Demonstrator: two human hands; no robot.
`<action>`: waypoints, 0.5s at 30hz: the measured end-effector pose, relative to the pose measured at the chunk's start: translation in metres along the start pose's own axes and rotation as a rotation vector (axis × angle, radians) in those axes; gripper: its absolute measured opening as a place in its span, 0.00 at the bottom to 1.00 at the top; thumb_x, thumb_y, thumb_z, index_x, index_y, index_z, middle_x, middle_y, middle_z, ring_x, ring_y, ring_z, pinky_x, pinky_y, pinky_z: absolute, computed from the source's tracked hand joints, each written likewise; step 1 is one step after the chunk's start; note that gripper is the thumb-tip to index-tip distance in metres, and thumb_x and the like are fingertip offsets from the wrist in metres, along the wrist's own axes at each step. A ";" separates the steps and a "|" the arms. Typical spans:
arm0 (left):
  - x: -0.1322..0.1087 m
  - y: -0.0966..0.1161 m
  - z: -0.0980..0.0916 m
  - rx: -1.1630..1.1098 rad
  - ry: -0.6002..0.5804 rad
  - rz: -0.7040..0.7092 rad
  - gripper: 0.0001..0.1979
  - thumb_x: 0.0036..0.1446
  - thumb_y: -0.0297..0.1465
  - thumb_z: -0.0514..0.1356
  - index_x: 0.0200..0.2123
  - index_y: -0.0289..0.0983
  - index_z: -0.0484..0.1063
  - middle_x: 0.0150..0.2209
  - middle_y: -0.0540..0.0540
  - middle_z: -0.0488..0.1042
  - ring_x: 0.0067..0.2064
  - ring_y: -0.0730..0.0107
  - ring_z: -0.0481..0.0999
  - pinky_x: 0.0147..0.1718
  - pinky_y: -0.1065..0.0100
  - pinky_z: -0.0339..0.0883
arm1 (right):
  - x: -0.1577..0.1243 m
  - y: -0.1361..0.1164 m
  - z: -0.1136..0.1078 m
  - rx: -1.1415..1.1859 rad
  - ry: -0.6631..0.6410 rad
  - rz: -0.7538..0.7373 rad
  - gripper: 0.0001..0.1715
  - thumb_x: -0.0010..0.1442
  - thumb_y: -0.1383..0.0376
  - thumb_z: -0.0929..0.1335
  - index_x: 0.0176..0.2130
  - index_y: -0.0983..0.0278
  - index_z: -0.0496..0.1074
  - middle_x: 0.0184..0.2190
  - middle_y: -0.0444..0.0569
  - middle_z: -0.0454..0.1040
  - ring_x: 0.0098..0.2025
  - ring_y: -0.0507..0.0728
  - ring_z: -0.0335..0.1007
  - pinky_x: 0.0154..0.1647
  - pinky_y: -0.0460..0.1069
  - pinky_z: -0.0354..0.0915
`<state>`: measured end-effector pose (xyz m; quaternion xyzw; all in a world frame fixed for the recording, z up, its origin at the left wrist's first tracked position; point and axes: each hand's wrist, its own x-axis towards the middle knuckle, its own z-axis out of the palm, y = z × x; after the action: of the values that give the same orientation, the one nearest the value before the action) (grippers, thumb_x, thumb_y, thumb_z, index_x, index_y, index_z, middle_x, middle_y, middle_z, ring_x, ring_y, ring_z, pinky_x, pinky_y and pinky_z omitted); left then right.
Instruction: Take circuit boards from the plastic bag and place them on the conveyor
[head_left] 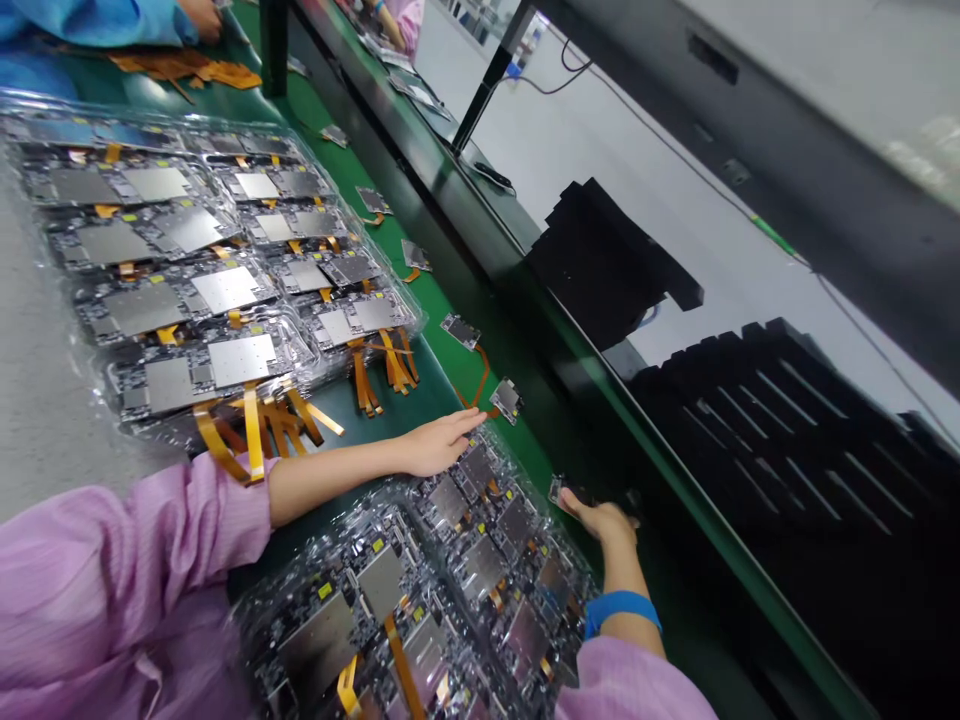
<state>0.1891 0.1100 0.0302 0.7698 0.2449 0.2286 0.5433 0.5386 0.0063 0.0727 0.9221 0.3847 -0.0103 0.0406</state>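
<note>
My left hand (pixel 439 443) lies flat, fingers stretched out, on the far edge of the near clear tray (pixel 420 640) of circuit boards. Its fingertips almost reach a small board (pixel 507 398) with an orange flex cable on the green belt (pixel 450 320). My right hand (pixel 600 518), with a blue wrist strap (pixel 621 608), rests at the belt's right edge, fingers curled around a small dark part (pixel 564 491). Both my sleeves are pink.
A second tray stack (pixel 187 270) of boards with metal shields and orange flex cables fills the left. Several loose small boards (pixel 460 330) lie along the belt. Black foam trays (pixel 787 430) stand right of the rail. Other people's hands work at the far end.
</note>
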 end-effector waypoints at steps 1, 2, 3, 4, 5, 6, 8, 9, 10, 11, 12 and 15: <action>0.000 0.000 0.000 0.003 0.001 -0.002 0.29 0.66 0.29 0.46 0.69 0.34 0.49 0.71 0.43 0.45 0.72 0.66 0.43 0.70 0.60 0.37 | -0.004 -0.002 -0.005 0.031 0.058 0.006 0.29 0.54 0.45 0.73 0.39 0.69 0.75 0.38 0.68 0.71 0.51 0.77 0.65 0.45 0.62 0.69; 0.000 0.000 0.000 0.007 0.001 -0.004 0.29 0.66 0.29 0.45 0.69 0.33 0.49 0.71 0.42 0.45 0.72 0.67 0.43 0.70 0.60 0.37 | -0.009 -0.005 -0.011 0.069 0.113 0.007 0.26 0.55 0.50 0.72 0.41 0.70 0.75 0.40 0.67 0.72 0.53 0.75 0.63 0.49 0.62 0.67; 0.001 -0.001 0.000 0.011 0.000 -0.003 0.29 0.66 0.30 0.45 0.69 0.33 0.49 0.71 0.42 0.45 0.72 0.67 0.43 0.70 0.60 0.37 | -0.014 -0.008 -0.016 0.113 0.159 -0.005 0.24 0.55 0.54 0.71 0.44 0.69 0.75 0.41 0.65 0.72 0.54 0.73 0.63 0.51 0.61 0.66; 0.001 -0.001 0.000 0.012 0.001 0.002 0.29 0.66 0.30 0.45 0.69 0.33 0.49 0.71 0.42 0.45 0.72 0.67 0.43 0.70 0.60 0.38 | -0.020 -0.012 -0.022 0.161 0.192 -0.030 0.22 0.56 0.56 0.69 0.45 0.69 0.74 0.41 0.61 0.73 0.52 0.71 0.66 0.52 0.59 0.66; 0.001 -0.002 0.000 0.009 0.004 0.009 0.29 0.66 0.30 0.46 0.69 0.34 0.49 0.71 0.43 0.46 0.72 0.67 0.43 0.70 0.60 0.38 | -0.027 -0.015 -0.028 0.212 0.213 -0.061 0.21 0.55 0.57 0.68 0.45 0.67 0.74 0.41 0.57 0.74 0.49 0.68 0.69 0.51 0.58 0.66; 0.001 -0.002 0.000 0.003 0.009 0.014 0.29 0.66 0.30 0.46 0.69 0.35 0.49 0.71 0.43 0.46 0.71 0.67 0.44 0.70 0.59 0.38 | -0.034 -0.019 -0.035 0.261 0.226 -0.095 0.20 0.55 0.56 0.66 0.43 0.65 0.75 0.39 0.54 0.75 0.45 0.66 0.71 0.50 0.57 0.66; 0.001 -0.004 0.000 -0.010 0.016 0.020 0.28 0.67 0.30 0.45 0.69 0.36 0.50 0.70 0.44 0.46 0.71 0.67 0.44 0.70 0.58 0.38 | -0.052 -0.028 -0.055 0.344 0.259 -0.163 0.22 0.55 0.51 0.65 0.40 0.63 0.76 0.37 0.51 0.75 0.41 0.65 0.72 0.48 0.55 0.67; 0.001 -0.004 0.000 -0.013 0.017 0.019 0.28 0.67 0.31 0.45 0.69 0.36 0.50 0.70 0.44 0.46 0.71 0.67 0.44 0.70 0.58 0.38 | -0.062 -0.032 -0.068 0.405 0.275 -0.196 0.24 0.53 0.48 0.66 0.39 0.62 0.76 0.37 0.51 0.75 0.41 0.65 0.72 0.48 0.55 0.67; 0.002 -0.004 0.000 -0.015 0.018 0.017 0.28 0.67 0.31 0.45 0.69 0.35 0.50 0.70 0.43 0.47 0.71 0.67 0.44 0.70 0.58 0.39 | -0.074 -0.038 -0.082 0.473 0.281 -0.225 0.27 0.52 0.45 0.67 0.41 0.62 0.76 0.37 0.51 0.75 0.41 0.66 0.72 0.46 0.54 0.67; 0.002 -0.005 0.000 -0.015 0.019 0.017 0.27 0.67 0.31 0.44 0.69 0.35 0.51 0.70 0.44 0.48 0.71 0.68 0.45 0.70 0.58 0.39 | -0.086 -0.045 -0.096 0.573 0.250 -0.255 0.31 0.50 0.43 0.70 0.44 0.62 0.76 0.37 0.52 0.75 0.41 0.67 0.72 0.44 0.54 0.68; 0.002 -0.006 0.000 -0.016 0.020 0.020 0.27 0.67 0.31 0.44 0.69 0.36 0.51 0.70 0.44 0.48 0.71 0.68 0.45 0.70 0.59 0.39 | -0.099 -0.054 -0.108 0.669 0.158 -0.282 0.36 0.47 0.43 0.73 0.48 0.63 0.75 0.36 0.52 0.75 0.39 0.67 0.72 0.40 0.54 0.69; 0.004 -0.008 0.001 -0.031 0.034 0.021 0.26 0.67 0.30 0.44 0.68 0.39 0.53 0.70 0.47 0.50 0.71 0.68 0.46 0.70 0.58 0.39 | -0.131 -0.087 -0.123 0.785 -0.420 -0.403 0.41 0.49 0.47 0.77 0.54 0.64 0.70 0.31 0.51 0.75 0.34 0.64 0.72 0.35 0.51 0.68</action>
<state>0.1915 0.1141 0.0229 0.7599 0.2422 0.2512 0.5485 0.3832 -0.0159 0.1959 0.7529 0.5062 -0.3481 -0.2361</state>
